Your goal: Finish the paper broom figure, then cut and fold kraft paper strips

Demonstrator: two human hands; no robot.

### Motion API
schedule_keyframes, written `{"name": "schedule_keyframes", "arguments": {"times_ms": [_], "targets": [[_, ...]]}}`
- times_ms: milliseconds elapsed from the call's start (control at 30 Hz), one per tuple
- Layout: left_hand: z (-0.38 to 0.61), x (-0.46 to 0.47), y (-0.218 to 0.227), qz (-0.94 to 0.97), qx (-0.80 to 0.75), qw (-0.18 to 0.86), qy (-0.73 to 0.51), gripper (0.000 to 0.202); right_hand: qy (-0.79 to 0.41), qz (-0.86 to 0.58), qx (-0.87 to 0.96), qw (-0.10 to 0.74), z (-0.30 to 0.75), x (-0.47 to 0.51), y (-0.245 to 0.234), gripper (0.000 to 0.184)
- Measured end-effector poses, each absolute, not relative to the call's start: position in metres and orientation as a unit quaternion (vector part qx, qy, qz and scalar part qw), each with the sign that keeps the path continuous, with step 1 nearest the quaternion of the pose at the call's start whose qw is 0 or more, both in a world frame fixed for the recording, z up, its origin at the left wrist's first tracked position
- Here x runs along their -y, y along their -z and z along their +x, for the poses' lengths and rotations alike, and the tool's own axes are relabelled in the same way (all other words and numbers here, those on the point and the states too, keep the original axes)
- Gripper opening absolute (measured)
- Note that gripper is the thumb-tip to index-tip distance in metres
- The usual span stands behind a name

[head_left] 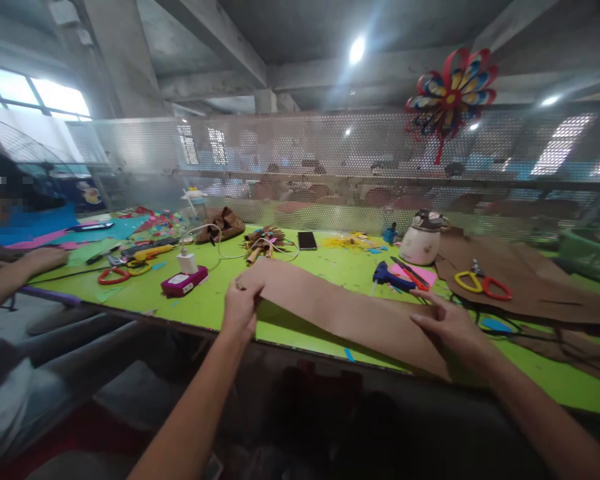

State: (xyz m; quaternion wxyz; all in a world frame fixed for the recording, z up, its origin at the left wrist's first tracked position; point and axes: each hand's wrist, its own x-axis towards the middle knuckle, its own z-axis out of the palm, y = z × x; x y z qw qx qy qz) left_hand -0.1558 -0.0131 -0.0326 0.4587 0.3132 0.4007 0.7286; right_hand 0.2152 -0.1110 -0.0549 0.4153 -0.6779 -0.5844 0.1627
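A long strip of brown paper [330, 303] lies across the near edge of the green table [215, 300]. My left hand [240, 308] is closed on the strip's left end, fingers pinching its edge. My right hand [447, 323] rests on the strip's right part, fingers curled over the top edge and gripping it. The strip runs from upper left to lower right between both hands.
More brown paper sheets [530, 283] with yellow-red scissors [483, 283] lie at right. A blue glue gun [390, 277], white pot [421, 240], black phone [307, 240], pink box [184, 281] and other scissors [123, 272] sit on the table. Another person's arm [20, 270] rests at left.
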Motion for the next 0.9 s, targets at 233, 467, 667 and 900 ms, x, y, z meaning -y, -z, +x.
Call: {"name": "schedule_keyframes", "arguments": {"times_ms": [233,467,667,900], "targets": [[-0.169,0.005,0.012,0.591,-0.507,0.082,-0.622,0.036,-0.097,-0.613,0.696,0.36,0.229,0.075,0.053,0.052],[-0.067,0.024,0.005,0.956,-0.172,0.094,-0.218,0.025,-0.034,-0.681,0.603,0.415,0.291,0.069,0.044,0.044],[-0.033,0.01,0.019,0.983,-0.047,0.104,-0.144,0.024,0.004,-0.735,0.596,0.323,0.329,0.101,0.046,0.034],[-0.032,0.004,0.044,0.974,-0.053,0.1,-0.194,0.031,0.022,-0.747,0.615,0.25,0.327,0.077,0.038,0.033]]}}
